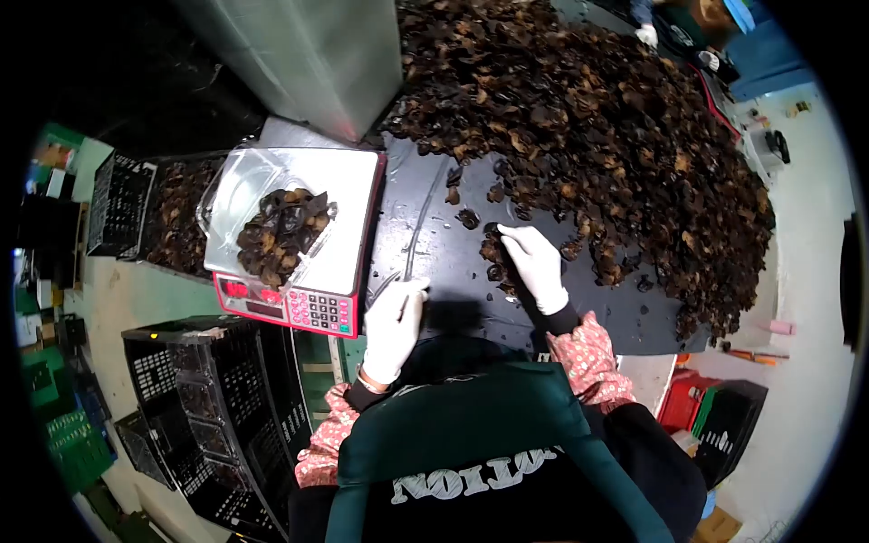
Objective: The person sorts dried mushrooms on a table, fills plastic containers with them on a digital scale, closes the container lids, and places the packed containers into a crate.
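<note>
Both my hands wear white gloves. My left hand [396,330] is over the table's front edge, just right of the weighing scale [358,195]; its fingers are loosely bent and nothing shows in them. On the scale sits a clear plastic container [237,195] lying tilted, with a clump of wood ear mushrooms [282,231] in it. My right hand [536,267] reaches to a few loose wood ear mushrooms [493,252] on the dark table, fingers stretched out beside them. Its fingertips touch or nearly touch the pieces; the undersides of the fingers are hidden.
A large heap of wood ear mushrooms [615,136] covers the table's far and right side. Left stand a crate [186,213] of mushrooms and stacked black crates [213,407]. A metal column [312,63] rises behind the scale. A co-worker's gloved hand [646,35] shows at far right.
</note>
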{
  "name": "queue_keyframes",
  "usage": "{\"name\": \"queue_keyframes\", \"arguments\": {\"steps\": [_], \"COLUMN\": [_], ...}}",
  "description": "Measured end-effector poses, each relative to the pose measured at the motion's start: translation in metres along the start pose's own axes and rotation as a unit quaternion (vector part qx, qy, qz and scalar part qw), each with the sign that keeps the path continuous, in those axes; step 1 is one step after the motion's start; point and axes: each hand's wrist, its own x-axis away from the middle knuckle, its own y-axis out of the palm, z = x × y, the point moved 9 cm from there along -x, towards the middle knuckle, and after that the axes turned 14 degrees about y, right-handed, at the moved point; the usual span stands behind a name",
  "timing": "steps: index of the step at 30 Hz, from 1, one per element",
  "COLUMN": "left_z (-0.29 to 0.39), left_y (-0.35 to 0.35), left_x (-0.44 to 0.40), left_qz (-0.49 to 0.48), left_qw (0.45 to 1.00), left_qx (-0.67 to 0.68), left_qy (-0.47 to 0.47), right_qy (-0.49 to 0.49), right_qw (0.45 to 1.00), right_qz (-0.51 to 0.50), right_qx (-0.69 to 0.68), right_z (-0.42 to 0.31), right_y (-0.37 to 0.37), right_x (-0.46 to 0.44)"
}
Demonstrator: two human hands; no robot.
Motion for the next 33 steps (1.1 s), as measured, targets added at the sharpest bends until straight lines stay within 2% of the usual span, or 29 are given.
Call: {"name": "queue_keyframes", "arguments": {"steps": [2, 4, 5, 6, 9, 10, 14, 15, 18, 21, 24, 26, 28, 30, 31, 32, 33], "left_z": [0.010, 0.004, 0.011, 0.010, 0.015, 0.014, 0.007, 0.003, -0.001, 0.002, 0.003, -0.020, -0.030, -0.019, -0.022, -0.028, -0.049], "left_y": [0.004, 0.003, -0.003, -0.008, -0.024, -0.031, -0.050, -0.055, -0.069, -0.092, -0.129, -0.167, -0.211, -0.250, -0.266, -0.280, -0.292], "left_x": [-0.001, 0.005, 0.005, 0.008, 0.012, 0.014, 0.022, 0.025, 0.029, 0.034, 0.039, 0.047, 0.042, 0.023, 0.010, -0.003, -0.017], "left_qz": [-0.039, -0.006, 0.020, 0.039, 0.063, 0.077, 0.120, 0.132, 0.165, 0.224, 0.292, 0.385, 0.426, 0.425, 0.418, 0.410, 0.389], "left_qw": [0.996, 0.993, 0.988, 0.988, 0.981, 0.979, 0.977, 0.978, 0.976, 0.966, 0.953, 0.921, 0.905, 0.895, 0.889, 0.880, 0.886], "left_qx": [-0.053, -0.071, -0.077, -0.085, -0.147, -0.155, -0.159, -0.149, -0.135, -0.108, -0.081, -0.051, -0.009, -0.130, -0.184, -0.239, -0.249], "left_qy": [0.057, 0.095, 0.132, 0.123, 0.110, 0.107, 0.076, 0.057, 0.046, 0.065, 0.027, 0.009, -0.018, -0.040, -0.019, 0.002, -0.034], "right_qy": [-0.065, -0.083, -0.083, -0.063, 0.036, 0.113, 0.175, 0.240, 0.281, 0.258, 0.229, 0.223, 0.233, 0.239, 0.210, 0.062, -0.038], "right_qw": [0.995, 0.980, 0.976, 0.978, 0.992, 0.980, 0.938, 0.911, 0.876, 0.874, 0.879, 0.886, 0.890, 0.914, 0.947, 0.978, 0.988], "right_qz": [-0.014, -0.063, -0.078, -0.089, -0.118, -0.158, -0.205, -0.232, -0.270, -0.271, -0.276, -0.277, -0.274, -0.251, -0.217, -0.196, -0.146], "right_qx": [0.079, 0.171, 0.185, 0.177, 0.038, -0.034, -0.217, -0.244, -0.283, -0.310, -0.315, -0.296, -0.279, -0.213, -0.110, -0.020, 0.019], "right_z": [-0.029, -0.036, -0.030, -0.026, 0.000, 0.009, 0.014, 0.012, -0.006, -0.025, -0.041, -0.042, -0.036, -0.030, -0.029, -0.040, -0.055], "right_y": [0.030, 0.065, 0.078, 0.085, 0.077, 0.077, 0.075, 0.077, 0.082, 0.088, 0.089, 0.094, 0.098, 0.095, 0.090, 0.089, 0.085], "right_x": [-0.019, -0.034, -0.038, -0.045, -0.066, -0.069, -0.056, -0.046, -0.028, -0.028, -0.036, -0.041, -0.044, -0.048, -0.050, -0.053, -0.054]}}
